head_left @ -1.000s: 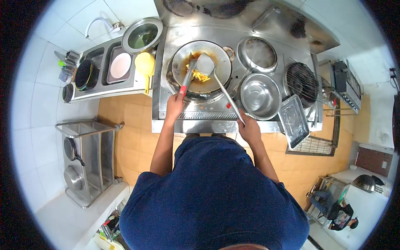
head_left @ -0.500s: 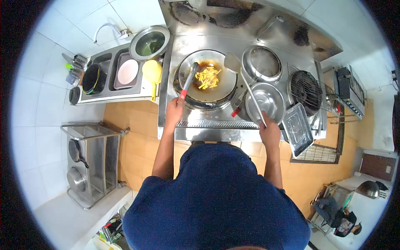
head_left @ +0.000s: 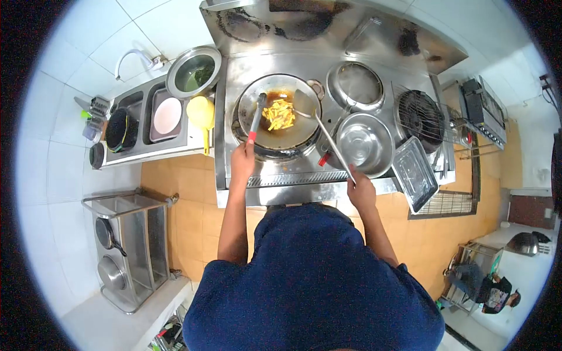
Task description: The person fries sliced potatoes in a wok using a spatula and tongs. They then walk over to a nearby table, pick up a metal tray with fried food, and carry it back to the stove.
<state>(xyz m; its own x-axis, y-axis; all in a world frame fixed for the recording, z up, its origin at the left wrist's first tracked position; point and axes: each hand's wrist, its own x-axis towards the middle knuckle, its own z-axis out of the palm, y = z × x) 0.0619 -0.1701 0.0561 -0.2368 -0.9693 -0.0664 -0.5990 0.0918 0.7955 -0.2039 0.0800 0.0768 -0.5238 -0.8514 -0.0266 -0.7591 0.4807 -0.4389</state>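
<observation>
My left hand point(head_left: 242, 162) is wrapped round the red grip of tongs point(head_left: 256, 123), whose black head reaches into the wok point(head_left: 249, 102). In the wok, yellow strips of food point(head_left: 280, 114) sit in brown liquid. My right hand point(head_left: 361, 192) grips the end of a long-handled wok spatula point(head_left: 332, 142). The spatula's blade is inside the wok, just right of the food. Beside the spatula handle stands a steel bowl point(head_left: 383, 143). My fingers hide the ends of both handles.
A round pan point(head_left: 355, 86) with a steaming surface is at the back. To the right are a wire grill rack point(head_left: 418, 120) and a metal tray point(head_left: 414, 175). A yellow ladle point(head_left: 201, 112) and steel pot point(head_left: 213, 57) stand by the sink point(head_left: 153, 111). Another person point(head_left: 497, 292) is far right.
The spatula blade has come down from the wok's right rim into the wok beside the food. My right hand has moved slightly left and down. The whole view has shifted a little.
</observation>
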